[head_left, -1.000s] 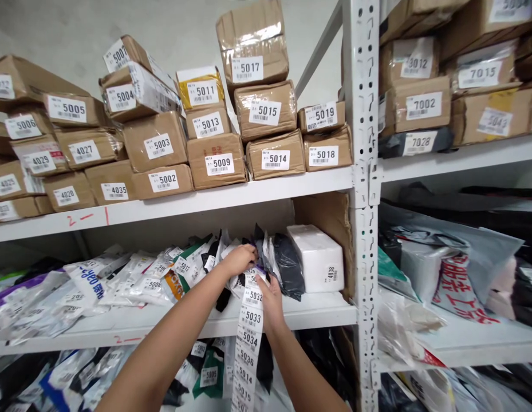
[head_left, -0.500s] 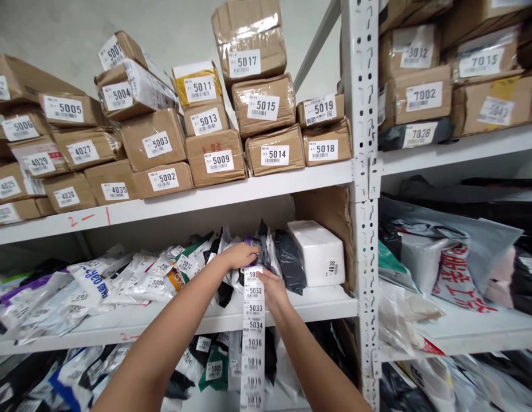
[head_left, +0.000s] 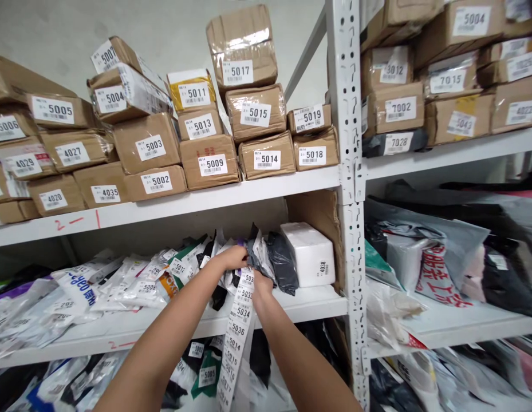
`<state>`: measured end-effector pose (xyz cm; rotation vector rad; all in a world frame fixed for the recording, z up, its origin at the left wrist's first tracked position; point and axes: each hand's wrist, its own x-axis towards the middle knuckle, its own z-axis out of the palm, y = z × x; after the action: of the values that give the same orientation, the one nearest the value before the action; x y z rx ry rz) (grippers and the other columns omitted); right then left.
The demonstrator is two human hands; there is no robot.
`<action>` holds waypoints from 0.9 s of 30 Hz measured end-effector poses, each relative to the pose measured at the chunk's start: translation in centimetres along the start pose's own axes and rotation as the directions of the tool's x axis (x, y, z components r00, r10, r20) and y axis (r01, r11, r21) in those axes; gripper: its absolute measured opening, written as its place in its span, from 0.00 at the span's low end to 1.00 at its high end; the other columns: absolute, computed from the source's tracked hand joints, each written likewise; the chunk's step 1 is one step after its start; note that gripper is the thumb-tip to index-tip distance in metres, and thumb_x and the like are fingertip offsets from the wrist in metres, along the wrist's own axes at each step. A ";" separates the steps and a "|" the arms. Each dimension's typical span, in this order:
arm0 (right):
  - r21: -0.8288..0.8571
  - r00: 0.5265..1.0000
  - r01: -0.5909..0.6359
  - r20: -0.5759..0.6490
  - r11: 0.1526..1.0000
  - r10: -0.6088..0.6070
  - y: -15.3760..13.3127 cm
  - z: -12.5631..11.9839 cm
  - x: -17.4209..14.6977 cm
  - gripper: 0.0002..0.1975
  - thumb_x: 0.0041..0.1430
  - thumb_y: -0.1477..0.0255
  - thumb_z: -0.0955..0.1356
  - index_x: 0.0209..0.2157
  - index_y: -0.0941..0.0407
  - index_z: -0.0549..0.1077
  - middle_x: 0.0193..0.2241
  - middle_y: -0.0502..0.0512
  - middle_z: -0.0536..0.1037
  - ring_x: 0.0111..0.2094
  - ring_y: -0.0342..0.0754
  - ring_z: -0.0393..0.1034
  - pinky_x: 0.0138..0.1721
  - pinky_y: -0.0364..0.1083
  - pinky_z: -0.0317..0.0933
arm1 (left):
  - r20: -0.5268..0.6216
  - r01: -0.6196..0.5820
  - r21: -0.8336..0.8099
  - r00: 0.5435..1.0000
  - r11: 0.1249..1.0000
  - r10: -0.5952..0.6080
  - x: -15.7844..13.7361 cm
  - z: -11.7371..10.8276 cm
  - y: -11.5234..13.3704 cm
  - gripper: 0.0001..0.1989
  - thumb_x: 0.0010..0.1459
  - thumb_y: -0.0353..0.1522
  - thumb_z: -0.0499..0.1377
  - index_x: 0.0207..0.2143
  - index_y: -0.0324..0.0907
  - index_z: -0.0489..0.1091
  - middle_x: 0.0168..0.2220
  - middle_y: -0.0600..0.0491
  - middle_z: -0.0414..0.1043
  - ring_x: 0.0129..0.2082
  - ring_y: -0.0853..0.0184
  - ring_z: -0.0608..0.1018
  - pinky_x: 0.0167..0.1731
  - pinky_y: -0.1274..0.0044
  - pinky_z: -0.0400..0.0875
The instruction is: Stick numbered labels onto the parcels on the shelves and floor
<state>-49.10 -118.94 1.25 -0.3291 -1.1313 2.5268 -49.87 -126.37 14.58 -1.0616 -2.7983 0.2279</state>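
My left hand [head_left: 233,258] reaches into the middle shelf with its fingers closed at a purple mailing bag [head_left: 240,242], mostly hidden behind the hand. Just below and right, my right hand [head_left: 261,285] grips the upper part of a long white strip of numbered barcode labels [head_left: 237,330]. The strip hangs down past the shelf edge, slanting to the lower left; 5034, 5036 and 5014 are readable on it. Its top end lies close under my left fingers. Right of the hands stand a dark grey mailing bag [head_left: 283,263] and a white foam box [head_left: 309,254] labelled 4038.
Several labelled cardboard boxes [head_left: 148,143] fill the upper shelf. Labelled plastic parcels [head_left: 137,280] lie along the middle shelf to the left, with more bags [head_left: 208,375] below. A perforated white upright [head_left: 349,171] separates this bay from another stocked rack at right.
The label strip has swung from hanging straight to slanting lower left. My right hand has turned and moved up against the bags. The view has shifted slightly right.
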 end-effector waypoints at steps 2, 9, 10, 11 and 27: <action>0.018 0.996 -0.087 0.001 0.996 0.087 -0.5 0.0 -0.6 0.08 0.49 0.76 0.71 0.21 0.59 0.70 0.16 0.48 0.74 0.20 0.46 0.72 0.26 0.46 0.68 | -0.011 0.003 0.015 1.000 1.000 -0.003 0.2 0.4 0.0 0.05 0.51 0.27 0.57 0.31 0.36 0.73 0.35 0.47 0.76 0.34 0.66 0.76 0.36 0.75 0.68; 0.075 0.980 -0.199 0.023 0.977 0.198 -2.6 -0.6 -2.7 0.07 0.45 0.76 0.70 0.17 0.57 0.69 0.13 0.52 0.74 0.21 0.51 0.73 0.24 0.47 0.66 | -0.096 -0.008 -0.011 0.995 1.000 0.007 0.4 2.0 0.6 0.07 0.50 0.26 0.59 0.33 0.36 0.73 0.41 0.44 0.73 0.43 0.62 0.74 0.47 0.71 0.66; 0.075 0.978 -0.208 0.037 0.975 0.206 -2.9 -0.8 -3.1 0.07 0.45 0.75 0.70 0.17 0.57 0.69 0.13 0.52 0.74 0.20 0.50 0.72 0.23 0.46 0.65 | -0.116 -0.008 -0.021 0.993 1.000 0.005 0.3 2.2 0.6 0.06 0.49 0.26 0.59 0.32 0.37 0.73 0.41 0.44 0.73 0.43 0.61 0.73 0.47 0.71 0.66; 0.072 0.975 -0.216 0.058 0.974 0.212 -3.2 -1.0 -3.6 0.07 0.45 0.74 0.69 0.17 0.57 0.69 0.13 0.52 0.74 0.19 0.50 0.71 0.21 0.46 0.64 | -0.136 -0.005 -0.031 0.991 1.000 0.000 0.2 2.4 0.7 0.06 0.49 0.26 0.59 0.31 0.37 0.73 0.40 0.45 0.73 0.43 0.60 0.73 0.47 0.71 0.66; -0.102 0.784 0.529 0.440 0.843 -0.439 -6.3 -3.0 -7.1 0.16 0.50 0.58 0.69 0.20 0.55 0.65 0.41 0.60 0.75 0.44 0.52 0.69 0.45 0.48 0.61 | -0.278 -0.230 -0.131 0.942 0.964 0.186 -3.0 0.4 0.7 0.02 0.52 0.29 0.59 0.29 0.41 0.71 0.34 0.51 0.73 0.42 0.63 0.72 0.51 0.70 0.63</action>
<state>-40.19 -115.95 4.50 0.4161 -1.4300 2.0462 -47.22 -127.90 13.86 -1.3195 -2.5000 -0.1161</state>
